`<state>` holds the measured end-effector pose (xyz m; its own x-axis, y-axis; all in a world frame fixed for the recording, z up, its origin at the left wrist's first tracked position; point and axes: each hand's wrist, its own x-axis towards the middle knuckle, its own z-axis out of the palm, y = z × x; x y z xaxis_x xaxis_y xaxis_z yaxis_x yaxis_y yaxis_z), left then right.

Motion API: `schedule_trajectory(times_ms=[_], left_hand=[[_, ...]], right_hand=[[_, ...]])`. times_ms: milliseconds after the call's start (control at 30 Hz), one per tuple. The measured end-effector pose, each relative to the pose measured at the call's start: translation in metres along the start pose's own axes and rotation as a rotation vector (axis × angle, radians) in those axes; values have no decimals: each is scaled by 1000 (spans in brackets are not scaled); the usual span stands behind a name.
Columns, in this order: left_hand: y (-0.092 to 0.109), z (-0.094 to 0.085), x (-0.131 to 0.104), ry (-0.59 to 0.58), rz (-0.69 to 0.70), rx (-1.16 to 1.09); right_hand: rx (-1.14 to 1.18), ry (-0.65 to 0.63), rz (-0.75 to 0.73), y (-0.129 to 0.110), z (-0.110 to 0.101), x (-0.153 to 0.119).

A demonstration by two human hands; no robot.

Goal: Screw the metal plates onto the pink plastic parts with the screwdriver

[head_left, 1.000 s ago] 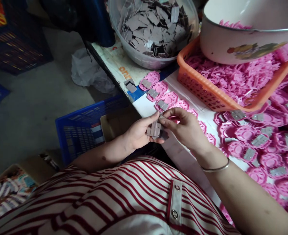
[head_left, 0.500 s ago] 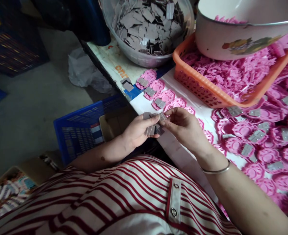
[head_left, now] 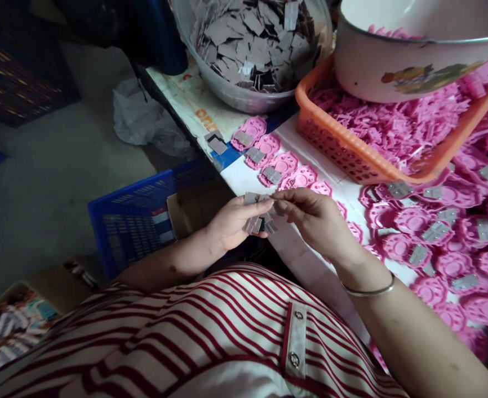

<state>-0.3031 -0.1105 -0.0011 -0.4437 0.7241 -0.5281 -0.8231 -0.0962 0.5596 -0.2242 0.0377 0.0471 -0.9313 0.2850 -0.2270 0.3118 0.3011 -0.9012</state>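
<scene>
My left hand (head_left: pixel 238 221) is closed around several thin grey plates (head_left: pixel 254 224), which fan out past its thumb in front of my body. Beside it, my right hand (head_left: pixel 310 215) has thumb and fingertips pinched on a grey plate, turned nearly edge-on and mostly hidden by the fingers. Just beyond both hands, a row of pink plastic pieces (head_left: pixel 283 164) runs along the table edge; several of these bear a grey plate (head_left: pixel 272 175). Two or so loose grey plates (head_left: pixel 217 145) lie at the table's left corner.
A clear bowl (head_left: pixel 244 102) of grey plates stands at the back. Right of it, an orange basket (head_left: pixel 339 152) of small pink parts carries an enamel basin (head_left: pixel 401 69). Many pink pieces (head_left: pixel 410 218) cover the right side. A blue crate (head_left: pixel 123 193) sits below the table, left.
My right hand has tilted the plate in its fingertips until it shows nearly edge-on. My left hand stays almost in place with its plates; the view has shifted slightly.
</scene>
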Motion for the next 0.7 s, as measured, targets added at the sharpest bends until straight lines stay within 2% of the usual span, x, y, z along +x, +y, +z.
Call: schedule_trajectory(times_ms=[133, 200, 300, 367, 433, 567, 700], left_hand=[[-1, 3, 1, 55, 69, -50], [-2, 3, 1, 55, 80, -64], [-2, 3, 1, 67, 82, -79], [-1, 2, 1, 87, 73, -78], [0, 1, 1, 98, 63, -76], [2, 0, 0, 99, 39, -89], [3, 1, 0, 96, 26, -90]], right_hand=[[28, 53, 67, 2, 7, -2], [186, 70, 87, 5, 10, -3], [475, 166, 80, 5, 9, 0], [557, 244, 49, 4, 1, 4], [544, 280, 9, 2, -13, 9], [468, 192, 29, -1, -42, 19], [390, 171, 70, 0, -63, 26]])
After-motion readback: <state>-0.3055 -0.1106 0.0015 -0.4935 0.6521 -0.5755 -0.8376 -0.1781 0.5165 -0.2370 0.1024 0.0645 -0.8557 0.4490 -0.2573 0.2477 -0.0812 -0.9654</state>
